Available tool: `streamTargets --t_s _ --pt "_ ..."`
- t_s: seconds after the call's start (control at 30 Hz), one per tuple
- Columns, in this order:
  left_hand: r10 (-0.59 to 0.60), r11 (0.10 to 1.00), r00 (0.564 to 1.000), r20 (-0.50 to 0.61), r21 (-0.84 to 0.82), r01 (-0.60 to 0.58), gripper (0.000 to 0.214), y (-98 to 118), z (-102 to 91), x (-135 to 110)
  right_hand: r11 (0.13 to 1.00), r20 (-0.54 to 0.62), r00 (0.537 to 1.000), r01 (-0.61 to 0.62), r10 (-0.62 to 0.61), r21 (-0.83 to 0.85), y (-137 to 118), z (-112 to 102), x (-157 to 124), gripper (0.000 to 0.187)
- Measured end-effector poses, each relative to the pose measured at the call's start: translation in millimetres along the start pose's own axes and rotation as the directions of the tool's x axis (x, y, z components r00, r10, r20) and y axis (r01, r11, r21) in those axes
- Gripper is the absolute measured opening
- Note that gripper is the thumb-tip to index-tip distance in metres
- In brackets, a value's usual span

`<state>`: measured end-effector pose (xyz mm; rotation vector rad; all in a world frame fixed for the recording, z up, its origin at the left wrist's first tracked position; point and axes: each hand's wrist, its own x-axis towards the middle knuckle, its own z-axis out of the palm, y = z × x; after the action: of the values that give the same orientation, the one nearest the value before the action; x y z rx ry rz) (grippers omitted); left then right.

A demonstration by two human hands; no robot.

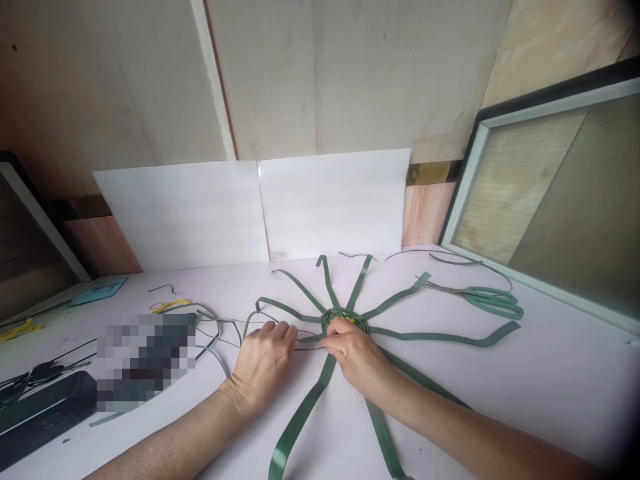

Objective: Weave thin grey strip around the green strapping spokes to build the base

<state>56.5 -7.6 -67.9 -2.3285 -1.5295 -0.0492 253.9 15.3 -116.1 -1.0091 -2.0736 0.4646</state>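
Observation:
A small round woven centre of green strips lies on the pale table, with several long green strips fanning out from it like spokes. My right hand rests on the near side of the centre, its fingers pinched together on a thin dark strand. My left hand lies just to the left, fingers curled down on the same thin strand. Thin strands trail off to the left.
Green-handled scissors lie at the back right. A dark flat box, a blurred patch, yellow bits and a blue card are at the left. White sheets lean on the wooden wall; a framed pane stands at right.

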Motion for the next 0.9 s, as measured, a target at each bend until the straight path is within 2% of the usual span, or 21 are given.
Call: streamTargets --t_s 0.17,0.37,0.43,0.5,0.67,0.8,0.9 --pt "0.054 0.998 0.991 -0.120 0.019 -0.052 0.032 -1.2 4.2 -1.0 0.999 -0.016 1.000 -0.013 0.013 -0.050 -1.1 2.0 2.5 0.030" --pt "0.077 0.997 0.987 -0.143 0.015 -0.076 0.031 -1.6 4.0 -2.0 0.989 -0.021 0.993 -0.114 0.113 -0.090 -5.8 3.3 5.2 0.028" --pt "0.077 0.997 0.986 -0.148 0.011 -0.077 0.031 -1.7 4.2 -1.5 0.988 -0.038 0.990 -0.135 0.132 -0.077 -7.3 2.8 6.2 0.033" --pt "0.078 0.997 0.986 -0.145 0.010 -0.077 0.031 -1.9 4.1 -0.9 0.989 -0.048 0.990 -0.134 0.131 -0.063 -8.1 1.8 7.0 0.038" --pt "0.089 0.996 0.979 -0.181 0.020 -0.087 0.032 -2.8 4.8 -0.9 0.990 -0.036 0.993 -0.114 0.111 -0.087 -8.8 -0.3 8.8 0.029" --pt "0.123 0.992 0.954 -0.275 0.035 -0.118 0.029 -4.4 9.1 -1.2 0.985 -0.031 0.990 -0.140 0.138 -0.102 -10.7 -0.4 12.0 0.030" --pt "0.172 0.985 0.901 -0.398 0.057 -0.163 0.027 -5.9 13.3 -0.9 0.965 -0.039 0.987 -0.163 0.159 -0.206 -13.2 1.1 15.1 0.031"
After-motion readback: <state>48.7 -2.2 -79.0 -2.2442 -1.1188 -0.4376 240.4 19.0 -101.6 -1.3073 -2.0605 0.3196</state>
